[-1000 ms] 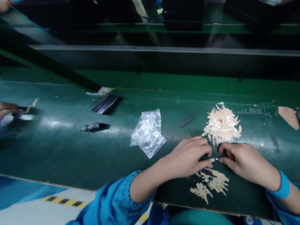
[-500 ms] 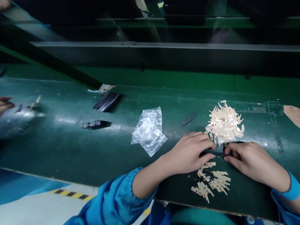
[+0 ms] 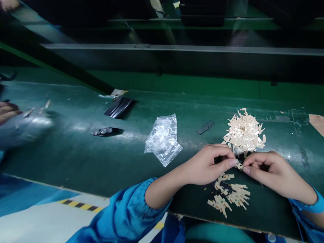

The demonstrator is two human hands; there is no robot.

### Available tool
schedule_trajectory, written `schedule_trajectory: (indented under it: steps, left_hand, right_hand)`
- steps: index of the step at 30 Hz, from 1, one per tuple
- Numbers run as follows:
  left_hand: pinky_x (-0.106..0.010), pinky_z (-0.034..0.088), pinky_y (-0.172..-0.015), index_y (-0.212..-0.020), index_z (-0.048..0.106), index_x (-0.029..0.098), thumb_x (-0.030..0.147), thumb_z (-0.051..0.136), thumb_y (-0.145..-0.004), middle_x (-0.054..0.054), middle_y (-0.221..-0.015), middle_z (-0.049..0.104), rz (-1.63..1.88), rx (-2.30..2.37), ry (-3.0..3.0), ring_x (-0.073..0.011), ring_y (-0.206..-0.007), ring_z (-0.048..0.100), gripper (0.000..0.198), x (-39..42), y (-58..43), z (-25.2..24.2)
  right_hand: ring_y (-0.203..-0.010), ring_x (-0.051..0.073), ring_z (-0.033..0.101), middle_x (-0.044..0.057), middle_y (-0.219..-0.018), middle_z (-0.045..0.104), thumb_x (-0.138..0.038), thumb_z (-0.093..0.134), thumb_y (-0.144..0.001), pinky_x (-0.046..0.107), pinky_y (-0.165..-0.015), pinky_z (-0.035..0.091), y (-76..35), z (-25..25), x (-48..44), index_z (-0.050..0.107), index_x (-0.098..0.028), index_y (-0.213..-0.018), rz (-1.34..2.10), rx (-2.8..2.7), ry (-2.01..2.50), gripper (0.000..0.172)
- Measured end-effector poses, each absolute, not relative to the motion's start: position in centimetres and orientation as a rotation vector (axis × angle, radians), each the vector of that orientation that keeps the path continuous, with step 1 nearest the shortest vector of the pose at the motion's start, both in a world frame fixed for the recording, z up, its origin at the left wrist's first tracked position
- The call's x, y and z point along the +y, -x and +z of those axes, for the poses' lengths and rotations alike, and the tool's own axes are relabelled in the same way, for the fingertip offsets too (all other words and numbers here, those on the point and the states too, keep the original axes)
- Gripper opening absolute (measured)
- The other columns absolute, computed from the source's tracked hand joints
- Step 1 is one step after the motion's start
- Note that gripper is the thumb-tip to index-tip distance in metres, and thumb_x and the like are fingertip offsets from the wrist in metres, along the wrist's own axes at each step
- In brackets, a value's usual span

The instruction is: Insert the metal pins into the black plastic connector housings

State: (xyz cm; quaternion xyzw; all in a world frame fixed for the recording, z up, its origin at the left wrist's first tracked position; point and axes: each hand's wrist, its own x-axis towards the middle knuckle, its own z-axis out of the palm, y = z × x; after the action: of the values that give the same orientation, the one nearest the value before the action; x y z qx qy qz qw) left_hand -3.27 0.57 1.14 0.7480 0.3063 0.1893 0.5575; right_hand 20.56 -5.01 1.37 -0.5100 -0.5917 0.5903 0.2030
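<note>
Between my fingertips is a small cream-coloured piece (image 3: 239,166) with dark holes. My left hand (image 3: 211,165) pinches its left end between thumb and forefinger. At the other end, the closed thumb and fingers of my right hand (image 3: 273,170) grip it too. Just beyond the hands rises a heap of similar cream-coloured pieces (image 3: 244,131), flat and narrow. A smaller, loosely spread group of pieces (image 3: 238,195) lies nearer to me, below my hands. My palms are hidden from view.
Clear plastic bags (image 3: 163,138) lie left of my hands, with a flat dark plate (image 3: 205,127) beyond. Farther left are a ridged black part (image 3: 118,107) and a small black part (image 3: 107,131). Another person's hand (image 3: 8,112) is at the far left of the green table (image 3: 76,162).
A dark strip showed between my fingers before; now a cream-coloured piece is there. My hands have come up slightly. At the far left, the other person's hand and sleeve have moved further into view.
</note>
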Motion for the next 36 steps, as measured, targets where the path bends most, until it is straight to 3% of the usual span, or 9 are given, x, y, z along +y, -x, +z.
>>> schedule_trajectory:
  steps: [5,8,10,12,16,24,32,36]
  left_hand:
    - [-0.027,0.047,-0.072,-0.090,0.067,0.018,0.033,0.055,-0.102,-0.001,-0.080,0.066,0.418,0.704,-1.759,-0.0136,-0.075,0.060,0.023,0.2,2.9,0.5]
    - [-0.026,0.048,-0.068,-0.099,0.067,0.018,0.034,0.069,-0.094,-0.001,-0.084,0.066,0.582,0.919,-1.722,-0.0139,-0.075,0.060,0.017,-0.4,2.4,-0.1]
    - [-0.026,0.048,-0.067,-0.094,0.068,0.018,0.034,0.073,-0.090,-0.001,-0.082,0.066,0.687,1.043,-1.750,-0.0143,-0.074,0.060,0.018,-0.7,2.1,-0.3]
    - [-0.028,0.050,-0.070,-0.091,0.071,0.018,0.032,0.067,-0.095,-0.003,-0.083,0.069,0.725,1.019,-1.828,-0.0150,-0.076,0.063,0.015,-0.9,2.0,-0.4]
    - [-0.030,0.053,-0.074,-0.101,0.074,0.018,0.024,0.047,-0.103,-0.006,-0.092,0.074,0.654,0.833,-2.003,-0.0171,-0.083,0.068,0.028,-1.1,2.2,-0.3]
    - [-0.033,0.055,-0.079,-0.113,0.070,0.016,0.014,0.041,-0.100,-0.008,-0.102,0.075,0.612,0.823,-2.252,-0.0203,-0.090,0.070,0.031,-1.4,2.5,-0.7]
    - [-0.035,0.053,-0.074,-0.103,0.069,0.015,0.018,0.041,-0.102,-0.007,-0.093,0.072,0.500,1.052,-2.376,-0.0220,-0.084,0.067,0.028,-0.8,2.3,-1.2]
    - [-0.032,0.050,-0.070,-0.091,0.071,0.016,0.031,0.053,-0.102,-0.006,-0.087,0.071,0.542,1.203,-2.312,-0.0205,-0.080,0.066,0.026,-0.4,2.3,-1.3]
  right_hand:
    - [-0.053,0.013,0.038,-0.005,-0.055,0.047,-0.035,0.066,-0.094,0.027,-0.050,0.033,-19.4,0.9,-5.4,0.073,-0.020,-0.077,1.732,-1.566,1.387,0.023]
    - [-0.054,0.013,0.038,-0.004,-0.055,0.045,-0.034,0.067,-0.092,0.027,-0.050,0.034,-19.1,0.6,-5.5,0.073,-0.020,-0.077,1.645,-1.501,1.429,0.022]
    - [-0.052,0.013,0.039,-0.004,-0.055,0.046,-0.036,0.067,-0.092,0.027,-0.050,0.035,-19.0,0.4,-5.6,0.075,-0.019,-0.079,1.546,-1.474,1.464,0.022]
    - [-0.051,0.013,0.041,-0.003,-0.055,0.048,-0.038,0.068,-0.092,0.028,-0.050,0.037,-19.0,0.3,-5.6,0.075,-0.019,-0.077,1.450,-1.476,1.489,0.025]
    - [-0.054,0.016,0.050,0.000,-0.056,0.055,-0.037,0.067,-0.093,0.029,-0.051,0.042,-19.1,0.0,-5.7,0.076,-0.020,-0.076,1.336,-1.530,1.507,0.026]
    - [-0.059,0.020,0.061,0.000,-0.058,0.061,-0.031,0.064,-0.095,0.029,-0.053,0.047,-19.1,-0.3,-5.7,0.078,-0.022,-0.083,1.253,-1.615,1.534,0.020]
    - [-0.055,0.016,0.049,-0.001,-0.059,0.057,-0.031,0.065,-0.094,0.029,-0.053,0.042,-19.2,-0.2,-5.9,0.075,-0.020,-0.081,1.335,-1.586,1.504,0.020]
    - [-0.056,0.015,0.045,-0.002,-0.060,0.053,-0.031,0.066,-0.095,0.027,-0.053,0.039,-19.2,0.1,-5.9,0.073,-0.020,-0.083,1.396,-1.537,1.487,0.018]
